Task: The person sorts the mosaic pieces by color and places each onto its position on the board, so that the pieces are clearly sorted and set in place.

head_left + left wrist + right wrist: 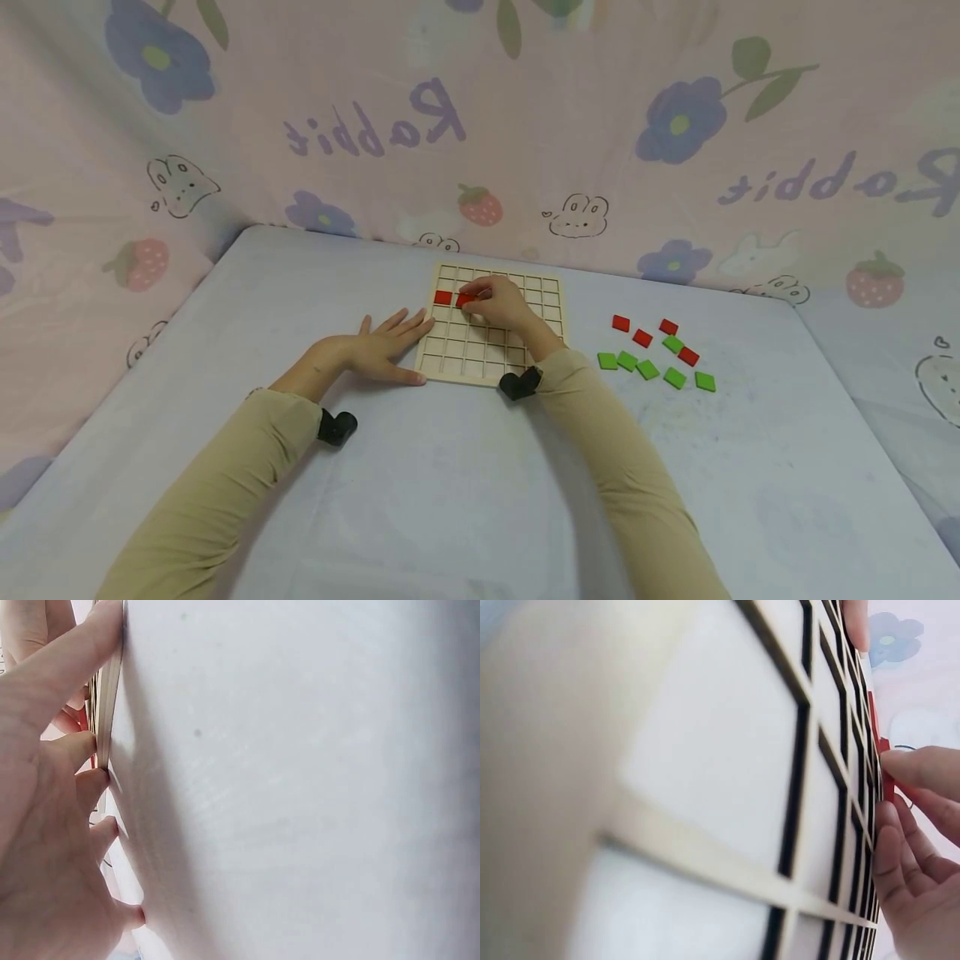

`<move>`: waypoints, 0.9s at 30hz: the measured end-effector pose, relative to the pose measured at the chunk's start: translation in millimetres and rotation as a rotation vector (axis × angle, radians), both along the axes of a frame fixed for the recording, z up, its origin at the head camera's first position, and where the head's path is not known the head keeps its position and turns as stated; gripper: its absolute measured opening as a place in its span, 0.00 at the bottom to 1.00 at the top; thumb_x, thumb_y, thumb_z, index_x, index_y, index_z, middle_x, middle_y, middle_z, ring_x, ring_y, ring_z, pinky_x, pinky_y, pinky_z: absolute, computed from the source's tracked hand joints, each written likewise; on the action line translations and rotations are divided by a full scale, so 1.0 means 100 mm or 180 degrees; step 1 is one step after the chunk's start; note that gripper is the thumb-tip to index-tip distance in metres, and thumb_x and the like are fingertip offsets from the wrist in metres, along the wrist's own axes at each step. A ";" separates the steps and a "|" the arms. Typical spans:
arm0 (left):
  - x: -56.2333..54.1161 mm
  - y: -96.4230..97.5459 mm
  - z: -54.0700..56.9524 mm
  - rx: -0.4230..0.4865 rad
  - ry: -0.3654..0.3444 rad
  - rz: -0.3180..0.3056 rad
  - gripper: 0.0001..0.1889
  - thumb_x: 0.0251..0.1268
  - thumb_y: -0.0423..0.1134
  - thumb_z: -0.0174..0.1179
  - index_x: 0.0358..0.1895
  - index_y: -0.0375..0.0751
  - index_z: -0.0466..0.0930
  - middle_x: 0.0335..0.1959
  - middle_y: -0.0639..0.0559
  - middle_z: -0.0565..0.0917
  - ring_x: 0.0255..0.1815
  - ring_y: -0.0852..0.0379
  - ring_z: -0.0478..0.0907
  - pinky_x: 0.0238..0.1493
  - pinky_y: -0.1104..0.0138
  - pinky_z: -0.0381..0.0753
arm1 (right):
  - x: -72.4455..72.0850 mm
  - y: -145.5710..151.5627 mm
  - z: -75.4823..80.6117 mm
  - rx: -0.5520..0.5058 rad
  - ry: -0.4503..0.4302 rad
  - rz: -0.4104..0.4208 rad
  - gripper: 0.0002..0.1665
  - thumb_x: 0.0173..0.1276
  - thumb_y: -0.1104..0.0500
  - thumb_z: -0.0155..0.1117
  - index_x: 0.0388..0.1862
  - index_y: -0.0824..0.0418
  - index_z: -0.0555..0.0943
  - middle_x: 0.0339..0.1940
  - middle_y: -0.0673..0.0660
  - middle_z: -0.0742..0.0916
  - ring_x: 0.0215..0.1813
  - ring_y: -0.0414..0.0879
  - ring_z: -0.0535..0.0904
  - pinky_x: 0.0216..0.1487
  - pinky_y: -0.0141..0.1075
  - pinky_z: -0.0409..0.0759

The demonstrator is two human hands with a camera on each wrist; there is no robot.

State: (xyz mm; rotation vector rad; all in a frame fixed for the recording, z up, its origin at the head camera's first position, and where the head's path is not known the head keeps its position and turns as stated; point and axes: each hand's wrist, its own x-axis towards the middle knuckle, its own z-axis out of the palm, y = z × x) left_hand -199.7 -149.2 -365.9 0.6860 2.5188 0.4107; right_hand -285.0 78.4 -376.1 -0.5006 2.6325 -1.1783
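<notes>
A pale wooden grid board (pixel 454 367) lies on the white table, with one red square tile (pixel 443 297) in a cell near its left edge. My right hand (pixel 501 304) reaches over the board and pinches a second red tile (pixel 466 301) between thumb and fingers, one column right of the first. In the right wrist view that tile (pixel 887 780) stands on edge at the grid's surface. My left hand (pixel 382 348) rests flat with spread fingers, its fingertips and thumb at the board's left side. The left wrist view shows those fingers (pixel 91 784) against the board's edge.
Right of the board, loose red tiles (pixel 621 322) and green tiles (pixel 647 369) lie scattered on the table (pixel 450 483). A printed curtain (pixel 525 125) hangs along the back and sides. Each sleeve cuff has a black wrist device (pixel 521 383) beside it.
</notes>
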 end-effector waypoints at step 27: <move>0.00 -0.01 -0.01 0.0025 0.0018 -0.0019 0.49 0.65 0.59 0.56 0.78 0.46 0.33 0.79 0.45 0.32 0.78 0.40 0.25 0.65 0.31 0.23 | 0.02 -0.01 0.01 -0.0184 -0.0124 -0.0086 0.19 0.66 0.63 0.63 0.55 0.61 0.81 0.50 0.60 0.85 0.52 0.50 0.79 0.51 0.39 0.78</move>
